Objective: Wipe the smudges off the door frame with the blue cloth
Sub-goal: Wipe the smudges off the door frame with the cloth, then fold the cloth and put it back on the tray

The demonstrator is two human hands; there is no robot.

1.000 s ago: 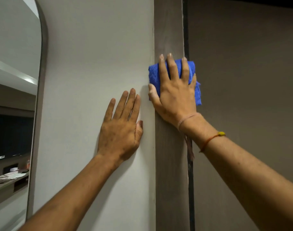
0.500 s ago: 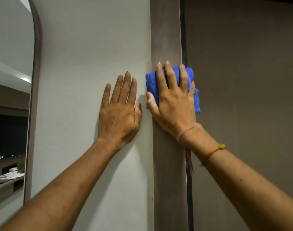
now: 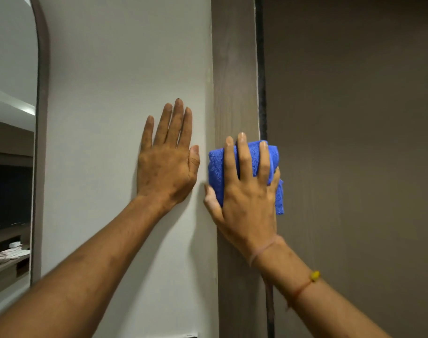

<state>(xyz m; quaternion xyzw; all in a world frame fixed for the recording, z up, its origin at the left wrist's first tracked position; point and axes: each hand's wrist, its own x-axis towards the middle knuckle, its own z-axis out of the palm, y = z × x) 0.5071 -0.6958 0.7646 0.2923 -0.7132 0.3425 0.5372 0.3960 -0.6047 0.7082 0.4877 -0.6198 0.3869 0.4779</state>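
Observation:
A grey-brown wooden door frame [image 3: 234, 69] runs top to bottom through the middle of the view. My right hand [image 3: 247, 191] presses a folded blue cloth [image 3: 216, 167] flat against the frame at mid height, fingers spread over it. The cloth's right edge hangs past the frame onto the dark gap beside the door. My left hand [image 3: 167, 164] lies flat and open on the pale wall [image 3: 125, 81] just left of the frame, thumb close to the cloth. No smudges are plain to see on the frame.
A brown door [image 3: 354, 142] fills the right side. At the far left stands an arched mirror or opening [image 3: 13, 142] with a dark rim, showing a shelf with white items low down.
My right hand has slid the blue cloth down the door frame. My left hand shifted slightly up the wall and now sits a little higher than the right.

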